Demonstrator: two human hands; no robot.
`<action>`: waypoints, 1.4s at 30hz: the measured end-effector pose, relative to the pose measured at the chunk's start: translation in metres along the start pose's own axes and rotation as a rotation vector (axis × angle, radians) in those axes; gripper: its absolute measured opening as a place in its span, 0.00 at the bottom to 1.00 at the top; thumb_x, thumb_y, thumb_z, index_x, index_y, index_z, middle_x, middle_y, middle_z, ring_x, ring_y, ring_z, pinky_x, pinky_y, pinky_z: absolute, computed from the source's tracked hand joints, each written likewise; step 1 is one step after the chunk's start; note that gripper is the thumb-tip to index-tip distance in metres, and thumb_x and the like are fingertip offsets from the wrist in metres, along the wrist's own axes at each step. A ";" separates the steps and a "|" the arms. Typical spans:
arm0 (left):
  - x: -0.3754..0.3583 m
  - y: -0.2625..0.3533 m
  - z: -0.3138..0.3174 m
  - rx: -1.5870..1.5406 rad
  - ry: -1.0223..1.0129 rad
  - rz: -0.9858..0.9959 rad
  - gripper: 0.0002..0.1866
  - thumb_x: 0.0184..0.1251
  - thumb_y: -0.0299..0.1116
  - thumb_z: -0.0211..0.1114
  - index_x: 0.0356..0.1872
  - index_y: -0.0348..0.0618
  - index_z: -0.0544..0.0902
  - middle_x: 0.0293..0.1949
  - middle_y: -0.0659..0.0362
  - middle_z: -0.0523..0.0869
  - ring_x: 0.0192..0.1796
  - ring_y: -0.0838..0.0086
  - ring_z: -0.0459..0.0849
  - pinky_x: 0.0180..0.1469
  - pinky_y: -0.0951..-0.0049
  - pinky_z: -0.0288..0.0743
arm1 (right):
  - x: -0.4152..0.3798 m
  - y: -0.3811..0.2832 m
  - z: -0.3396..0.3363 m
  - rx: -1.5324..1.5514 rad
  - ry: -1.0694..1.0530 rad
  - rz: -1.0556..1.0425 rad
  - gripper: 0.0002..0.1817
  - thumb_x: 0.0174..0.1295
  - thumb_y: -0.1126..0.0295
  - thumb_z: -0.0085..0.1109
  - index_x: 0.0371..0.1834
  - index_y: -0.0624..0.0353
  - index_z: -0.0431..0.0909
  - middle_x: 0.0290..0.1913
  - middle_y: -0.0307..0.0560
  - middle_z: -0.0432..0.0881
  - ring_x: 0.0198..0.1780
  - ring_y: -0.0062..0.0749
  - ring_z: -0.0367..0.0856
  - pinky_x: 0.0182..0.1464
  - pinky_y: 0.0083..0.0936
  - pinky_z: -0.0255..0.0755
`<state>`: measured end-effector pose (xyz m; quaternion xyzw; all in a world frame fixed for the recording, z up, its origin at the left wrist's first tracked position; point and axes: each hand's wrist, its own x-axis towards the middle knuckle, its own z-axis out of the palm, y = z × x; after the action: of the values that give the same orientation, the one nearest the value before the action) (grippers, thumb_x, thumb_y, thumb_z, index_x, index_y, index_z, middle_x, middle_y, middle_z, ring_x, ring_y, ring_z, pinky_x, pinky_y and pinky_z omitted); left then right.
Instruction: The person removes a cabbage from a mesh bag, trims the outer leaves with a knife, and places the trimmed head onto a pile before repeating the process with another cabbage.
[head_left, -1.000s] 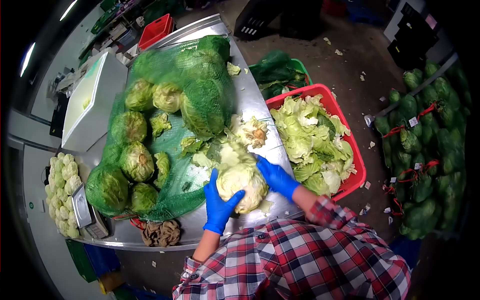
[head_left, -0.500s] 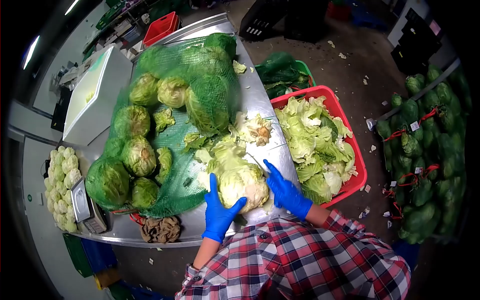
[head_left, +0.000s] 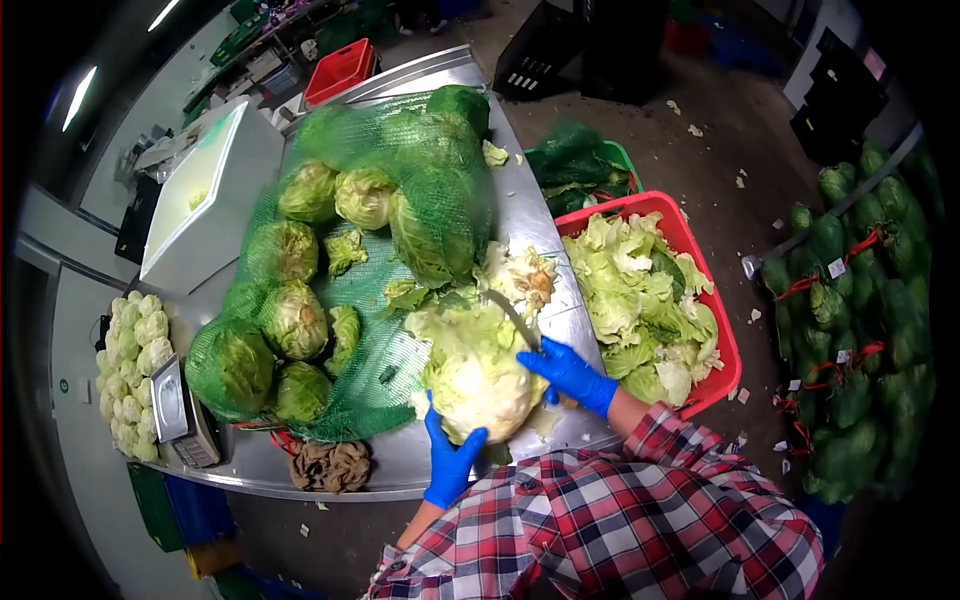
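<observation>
A pale cabbage (head_left: 480,385) with loose outer leaves is in front of me at the near edge of the metal table. My left hand (head_left: 452,455), in a blue glove, grips its lower left side, thumb and fingers spread around it. At the cabbage's right side is my gloved right hand (head_left: 575,375), closed around a knife (head_left: 516,318); its blade points away over the outer leaves, and the handle is mostly hidden. Cut leaves and a brownish trimmed piece (head_left: 535,285) lie just beyond the cabbage.
Whole cabbages (head_left: 230,370) lie in and on green netting (head_left: 370,390) to the left. A red crate (head_left: 735,350) of leaves stands right of the table. Farther left are a scale (head_left: 192,440), a white box (head_left: 205,215) and stacked pale cabbages (head_left: 130,365). A brown cloth (head_left: 330,465) rests at the front edge.
My right hand has moved in against the cabbage with the knife. The cabbage has turned or tilted a little in my left hand. The whole view has shifted slightly.
</observation>
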<state>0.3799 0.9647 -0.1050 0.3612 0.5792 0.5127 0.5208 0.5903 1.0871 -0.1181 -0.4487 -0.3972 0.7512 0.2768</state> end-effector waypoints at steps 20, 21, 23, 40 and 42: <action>0.063 0.036 0.079 0.869 -0.037 0.363 0.63 0.37 0.47 0.81 0.73 0.36 0.50 0.59 0.41 0.69 0.60 0.50 0.69 0.63 0.57 0.63 | -0.009 0.005 -0.029 -0.489 0.341 -0.235 0.21 0.72 0.55 0.44 0.62 0.54 0.68 0.40 0.68 0.80 0.33 0.48 0.82 0.37 0.38 0.74; 0.065 0.033 0.082 0.903 -0.027 0.394 0.62 0.37 0.46 0.81 0.73 0.37 0.50 0.58 0.41 0.70 0.60 0.50 0.69 0.62 0.56 0.63 | -0.006 0.004 -0.031 -0.480 0.351 -0.184 0.21 0.71 0.54 0.44 0.58 0.56 0.70 0.38 0.64 0.80 0.31 0.45 0.81 0.36 0.37 0.74; 0.076 0.032 0.078 0.861 -0.059 0.401 0.61 0.38 0.46 0.80 0.73 0.40 0.51 0.58 0.41 0.69 0.59 0.51 0.69 0.62 0.56 0.63 | 0.005 0.010 -0.040 -0.382 0.357 -0.150 0.21 0.70 0.53 0.46 0.55 0.57 0.71 0.34 0.56 0.80 0.26 0.40 0.79 0.33 0.33 0.73; 0.032 0.002 0.016 0.242 -0.088 0.195 0.59 0.38 0.40 0.82 0.72 0.39 0.53 0.69 0.48 0.61 0.69 0.59 0.63 0.70 0.63 0.58 | 0.022 -0.001 -0.028 -0.113 0.368 -0.285 0.15 0.60 0.67 0.64 0.48 0.57 0.73 0.26 0.32 0.72 0.20 0.13 0.68 0.18 0.16 0.64; 0.032 -0.004 0.009 0.500 -0.161 0.255 0.60 0.39 0.41 0.82 0.72 0.38 0.52 0.70 0.47 0.61 0.70 0.58 0.62 0.70 0.63 0.57 | 0.024 0.002 -0.040 -0.145 0.426 -0.322 0.15 0.60 0.68 0.63 0.48 0.57 0.73 0.25 0.33 0.72 0.20 0.13 0.66 0.19 0.17 0.64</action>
<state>0.3825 0.9960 -0.1158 0.5880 0.5942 0.3850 0.3911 0.6152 1.1183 -0.1415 -0.5461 -0.4490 0.5560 0.4371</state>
